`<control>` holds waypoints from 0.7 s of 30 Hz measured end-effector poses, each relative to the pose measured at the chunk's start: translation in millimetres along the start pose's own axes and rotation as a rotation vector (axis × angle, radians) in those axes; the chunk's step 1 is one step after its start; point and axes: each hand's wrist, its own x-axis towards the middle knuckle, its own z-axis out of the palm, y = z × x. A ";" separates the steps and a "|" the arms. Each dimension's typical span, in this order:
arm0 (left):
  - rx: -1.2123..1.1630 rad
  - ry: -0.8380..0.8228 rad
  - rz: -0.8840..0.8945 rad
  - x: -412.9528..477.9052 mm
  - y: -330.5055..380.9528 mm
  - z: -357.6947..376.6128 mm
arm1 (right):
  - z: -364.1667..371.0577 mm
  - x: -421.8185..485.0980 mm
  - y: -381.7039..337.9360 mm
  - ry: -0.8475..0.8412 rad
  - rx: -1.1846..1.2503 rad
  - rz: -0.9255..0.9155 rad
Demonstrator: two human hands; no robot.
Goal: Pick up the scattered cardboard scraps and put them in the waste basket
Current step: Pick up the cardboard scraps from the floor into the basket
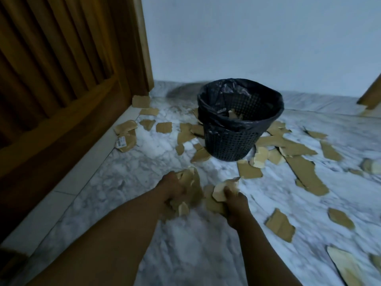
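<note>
Motion-blurred left hand [172,187] and right hand [236,204] each clutch cardboard scraps [192,182], fingers mostly hidden. More scraps sit half-hidden behind the waste basket [233,141].

We have bare floor [216,169] straight ahead up to the basket [231,141], whose mouth lies open. The door [61,79] walls off the left; scraps [307,174] ring the basket.

Basket [233,141]: on floor [185,254], before wall [247,38].
Scraps [307,174]: around basket; some inside.
Door [51,79]: left of basket.
Left hand [173,188], right hand [235,205]: before basket.
</note>
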 end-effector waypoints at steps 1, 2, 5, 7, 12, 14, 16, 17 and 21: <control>-0.109 0.064 0.004 -0.4 12.6 -5.8 | 0.2 -2.7 -15.7 0.015 0.088 -0.029; -0.227 0.139 -0.004 1.1 25.0 -13.1 | 1.7 -5.4 -33.1 0.033 0.129 -0.086; -0.591 0.392 -0.047 -2.1 68.3 -48.0 | 14.2 -20.5 -91.8 0.050 0.098 -0.321; -0.821 0.553 -0.046 -2.1 95.5 -72.5 | 20.9 -31.1 -131.5 0.041 0.021 -0.465; -1.186 0.740 0.045 3.9 175.5 -118.5 | 35.3 -23.4 -235.2 -0.025 -0.143 -0.468; -1.192 0.589 0.060 4.7 211.1 -129.8 | 41.4 -25.2 -268.7 -0.092 -0.109 -0.374; -1.211 0.273 0.076 11.2 237.4 -131.7 | 42.6 -28.5 -295.1 -0.184 0.010 -0.311; -1.192 0.131 0.062 27.0 245.0 -128.9 | 42.0 -31.0 -304.6 -0.206 0.021 -0.300; -1.229 -0.066 0.105 84.6 255.5 -113.3 | 27.4 -23.2 -316.7 -0.205 -0.001 -0.272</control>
